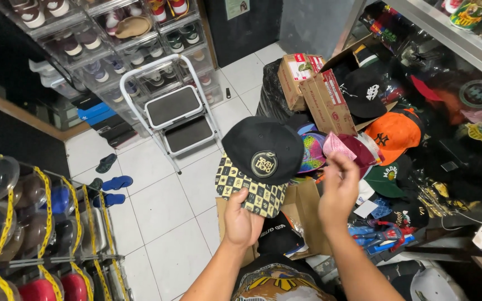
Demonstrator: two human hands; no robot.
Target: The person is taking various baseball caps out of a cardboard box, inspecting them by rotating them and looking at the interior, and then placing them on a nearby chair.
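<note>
The left hand (242, 222) grips a black cap (260, 156) by its checked black-and-cream brim, fingers closed on the brim's edge, holding it up over the white tiled floor (157, 206) with its round gold badge facing the camera. The right hand (338, 189) hangs just beside the cap, fingers loosely curled and holding nothing. Behind the hands lies a heap of caps, among them an orange cap (394, 134) and a multicoloured cap (312, 151), beside cardboard boxes (313, 89). A white step stool (174, 108) stands further back.
</note>
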